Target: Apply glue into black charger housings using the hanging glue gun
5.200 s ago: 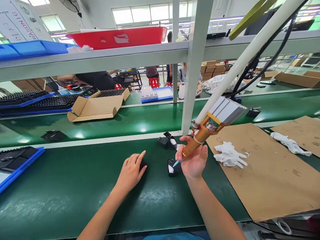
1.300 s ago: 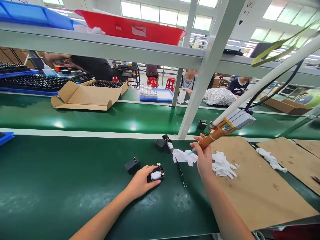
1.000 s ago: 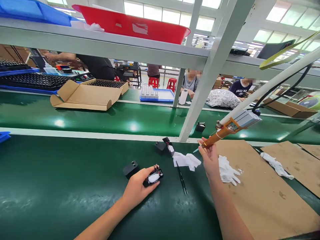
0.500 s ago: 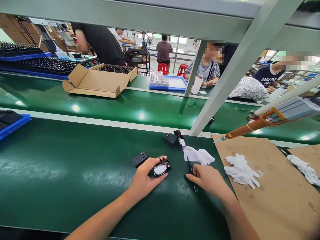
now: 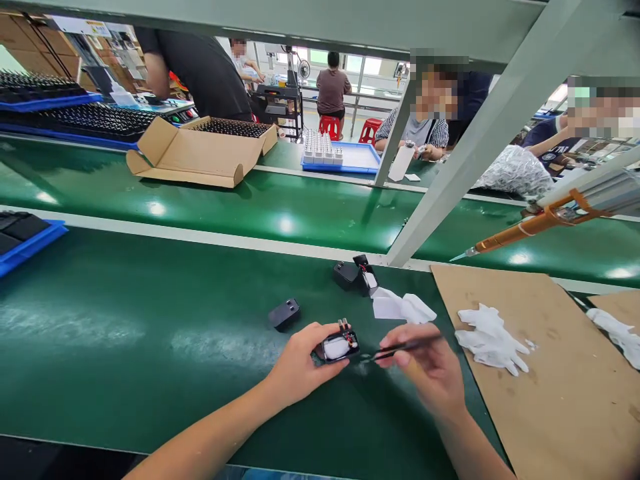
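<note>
My left hand grips a small open black housing with a white part inside, held just above the green bench top. My right hand pinches black tweezers, whose tip points left at the housing. The orange dispenser nozzle hangs free at the upper right, away from both hands. A black cover piece lies to the left of the housing. Two more black parts sit behind, beside a white paper scrap.
Brown cardboard sheet with white gloves lies to the right. A blue tray sits at the left edge. A slanted grey frame post stands behind. Across the far belt are an open carton, a blue tray of white parts and seated people.
My right hand let go of the dispenser, which swung up to the right. It then picked the tweezers off the bench and brought them to the housing, which my left hand has lifted slightly.
</note>
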A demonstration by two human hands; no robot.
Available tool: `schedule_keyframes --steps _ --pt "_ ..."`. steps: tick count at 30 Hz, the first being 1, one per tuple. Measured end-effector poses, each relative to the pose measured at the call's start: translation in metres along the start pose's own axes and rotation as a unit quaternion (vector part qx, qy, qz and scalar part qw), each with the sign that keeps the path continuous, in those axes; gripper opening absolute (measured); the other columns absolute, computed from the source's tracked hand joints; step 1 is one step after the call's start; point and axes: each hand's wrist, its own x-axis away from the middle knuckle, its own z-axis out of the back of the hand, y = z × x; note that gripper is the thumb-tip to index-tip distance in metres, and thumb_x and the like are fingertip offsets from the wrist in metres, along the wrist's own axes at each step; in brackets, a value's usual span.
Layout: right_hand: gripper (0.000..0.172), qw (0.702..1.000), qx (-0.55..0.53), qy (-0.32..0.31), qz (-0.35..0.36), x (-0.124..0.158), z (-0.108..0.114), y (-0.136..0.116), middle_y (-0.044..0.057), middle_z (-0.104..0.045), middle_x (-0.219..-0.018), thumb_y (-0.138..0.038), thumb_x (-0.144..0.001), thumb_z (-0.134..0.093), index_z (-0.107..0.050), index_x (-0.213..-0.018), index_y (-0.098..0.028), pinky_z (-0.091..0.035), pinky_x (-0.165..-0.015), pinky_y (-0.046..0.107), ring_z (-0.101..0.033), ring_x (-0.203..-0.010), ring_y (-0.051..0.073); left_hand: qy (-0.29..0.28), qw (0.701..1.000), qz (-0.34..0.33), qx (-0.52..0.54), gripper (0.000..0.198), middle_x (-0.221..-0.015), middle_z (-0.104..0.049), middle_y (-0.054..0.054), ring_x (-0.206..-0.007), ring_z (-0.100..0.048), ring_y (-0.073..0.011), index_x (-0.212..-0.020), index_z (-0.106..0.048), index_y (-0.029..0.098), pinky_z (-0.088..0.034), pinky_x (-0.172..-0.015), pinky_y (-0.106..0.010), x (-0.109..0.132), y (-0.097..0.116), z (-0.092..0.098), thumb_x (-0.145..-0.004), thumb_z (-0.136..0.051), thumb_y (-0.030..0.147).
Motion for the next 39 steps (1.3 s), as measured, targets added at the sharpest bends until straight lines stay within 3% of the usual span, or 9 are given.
schedule_keyframes --steps 4,11,20,39 --pt "0.027 0.995 0.029 -0.048 0.076 0.006 -0.020 0.006 0.003 -0.072 -0.096 -0.008 -0.081 -0.063 -0.058 -0.098 -0.028 -0.060 -0.077 0.037 -0.071 -0.087 0.020 -0.007 0.999 -0.045 -0.024 0.046 -0.112 -0.068 -0.006 -0.095 -0.062 -0.0206 -0.121 -0.059 0.024 -0.052 -0.083 -0.033 0.000 0.000 -0.002 -0.077 -0.069 0.023" --pt "0.029 0.990 0.079 -0.059 0.099 0.002 -0.019 0.008 0.005 -0.073 -0.092 -0.003 -0.079 -0.061 -0.059 -0.095 -0.027 -0.058 -0.076 0.037 -0.069 -0.086 0.020 -0.017 0.999 -0.040 -0.014 0.046 -0.109 -0.069 -0.006 -0.092 -0.062 -0.0207 -0.121 -0.060 0.025 -0.052 -0.081 -0.033 0.001 0.002 0.001 -0.076 -0.070 0.025" --pt "0.024 0.991 0.075 -0.071 0.082 0.001 -0.023 0.010 0.004 -0.072 -0.088 -0.006 -0.080 -0.062 -0.059 -0.092 -0.026 -0.057 -0.074 0.036 -0.068 -0.083 0.020 -0.022 0.999 -0.046 -0.012 0.045 -0.113 -0.068 -0.005 -0.093 -0.062 -0.0210 -0.121 -0.059 0.025 -0.052 -0.084 -0.035 0.001 0.004 0.003 -0.078 -0.069 0.028" --pt "0.019 0.993 0.051 -0.098 0.043 0.001 -0.018 0.010 0.005 -0.070 -0.089 -0.008 -0.082 -0.061 -0.058 -0.090 -0.025 -0.055 -0.075 0.037 -0.066 -0.084 0.020 -0.023 0.999 -0.025 -0.026 0.045 -0.102 -0.069 -0.006 -0.087 -0.064 -0.0212 -0.118 -0.062 0.023 -0.052 -0.081 -0.033 0.001 0.005 0.004 -0.074 -0.072 0.028"
